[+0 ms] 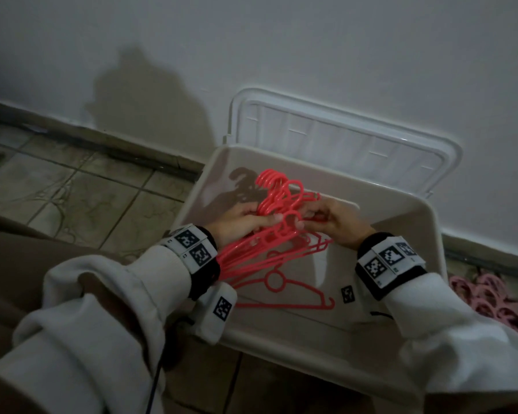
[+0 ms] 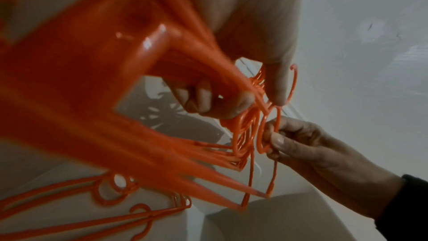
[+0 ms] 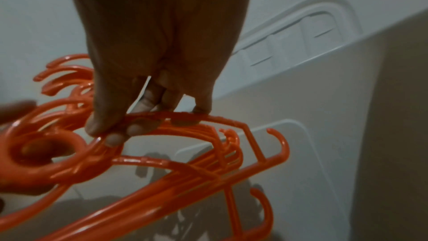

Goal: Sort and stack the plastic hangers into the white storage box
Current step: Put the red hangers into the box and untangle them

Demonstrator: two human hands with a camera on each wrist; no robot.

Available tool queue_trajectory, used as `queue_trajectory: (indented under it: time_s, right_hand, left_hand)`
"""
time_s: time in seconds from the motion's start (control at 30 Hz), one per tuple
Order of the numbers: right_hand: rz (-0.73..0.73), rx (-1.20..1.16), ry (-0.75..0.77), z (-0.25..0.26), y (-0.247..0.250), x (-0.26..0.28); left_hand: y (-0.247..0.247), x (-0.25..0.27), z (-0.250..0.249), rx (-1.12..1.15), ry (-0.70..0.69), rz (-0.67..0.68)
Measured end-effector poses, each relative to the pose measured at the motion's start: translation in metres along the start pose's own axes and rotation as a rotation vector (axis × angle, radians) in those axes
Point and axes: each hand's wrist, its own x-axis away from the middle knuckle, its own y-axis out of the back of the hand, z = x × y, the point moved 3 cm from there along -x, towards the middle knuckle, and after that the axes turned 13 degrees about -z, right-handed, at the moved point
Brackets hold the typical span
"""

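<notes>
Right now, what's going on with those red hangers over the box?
A person holds a bunch of red hangers over the open white storage box. The left hand grips the bunch near the necks, while the right hand pinches one hanger's arm, seemingly lining it up. At least one red hanger already lies in the box. A pink pile waits on the floor.

Open box floor (image 1: 368,234) right of the lone hanger (image 1: 284,289) (lid (image 1: 341,135) behind).

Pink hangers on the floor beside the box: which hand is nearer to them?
Right. The right hand holds the red hangers over the box, on the pink hangers' side; the left hand is farther across.
</notes>
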Motion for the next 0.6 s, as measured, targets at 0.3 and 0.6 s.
queue_trajectory:
  time_s: [0.3, 0.6]
  right_hand:
    - [0.116, 0.021, -0.114, -0.018, 0.026, -0.003]
    - [-0.094, -0.093, -0.102, -0.014, -0.019, -0.007]
  left_hand:
    - [0.001, -0.007, 0.003, 0.006, -0.063, -0.009]
    - [-0.001, 0.001, -0.001, 0.023, -0.115, -0.029]
